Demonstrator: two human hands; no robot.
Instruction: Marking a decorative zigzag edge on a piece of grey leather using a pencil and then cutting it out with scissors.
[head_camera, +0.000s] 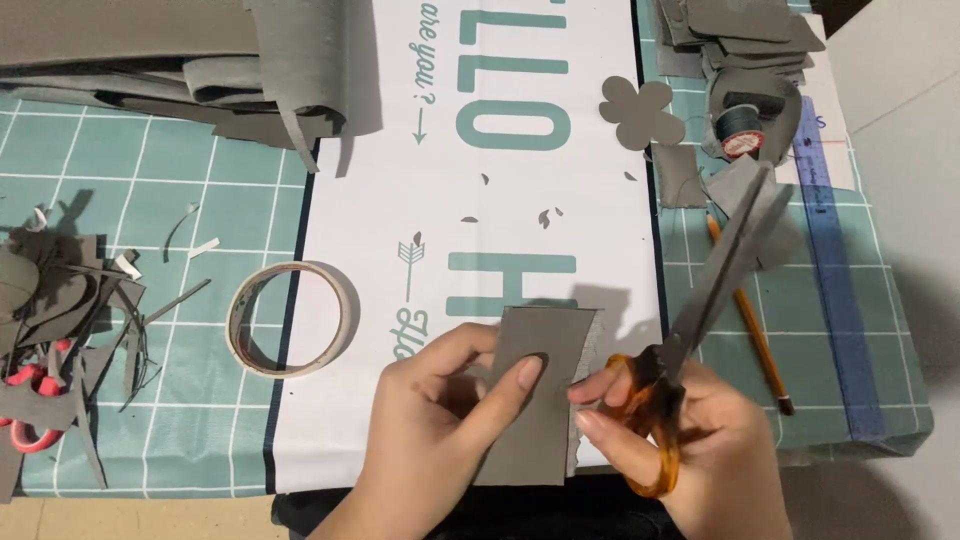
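Grey fabric piece (535, 395) pinched, scissors (700, 300) blurred

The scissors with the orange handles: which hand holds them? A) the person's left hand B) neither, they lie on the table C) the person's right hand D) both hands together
C: the right hand has its fingers through the orange loops of the scissors, blades raised off the table, while the left hand pinches the grey fabric piece.
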